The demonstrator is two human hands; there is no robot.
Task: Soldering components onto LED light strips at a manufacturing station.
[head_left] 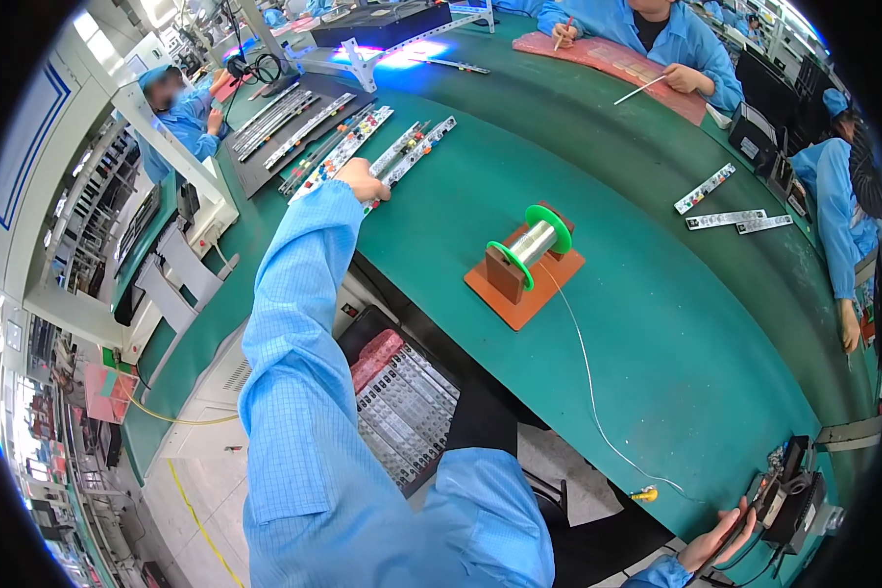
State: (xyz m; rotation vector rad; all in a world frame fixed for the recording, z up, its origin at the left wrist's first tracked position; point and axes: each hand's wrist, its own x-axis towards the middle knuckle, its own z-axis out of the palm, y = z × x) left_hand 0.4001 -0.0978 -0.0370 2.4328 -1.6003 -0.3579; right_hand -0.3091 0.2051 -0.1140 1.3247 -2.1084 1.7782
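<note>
Left hand: The left hand (pixel 365 180) lay at the near ends of the component-laden strips, sleeve stretched far up the bench. Fingers were bent down at the strip ends; could not tell whether they had closed on one or only touched it.
Nearest strip: The strip board (pixel 420 150) lay just beyond the fingers, to their upper right. Its long axis slanted away from the body and rightward, near end at the hand, far end free on the green bench (pixel 647 294).
Neighbouring strip: A white populated strip (pixel 343 152) lay on the other side of the fingers, to their upper left, at a similar slant.
Right hand: The right hand (pixel 720 539) was well apart, at the lower right bench edge, fingers spread about a dark slim object (pixel 731 532). Firmness of that hold could not be told.
Nearer hand: The left, clearly; the spool lay between the two hands.
Wire spool: The green-flanged spool (pixel 534 243) sat on its brown stand (pixel 521 309), a thin wire (pixel 585 363) trailing toward the yellow piece (pixel 645 494) near the right hand.
</note>
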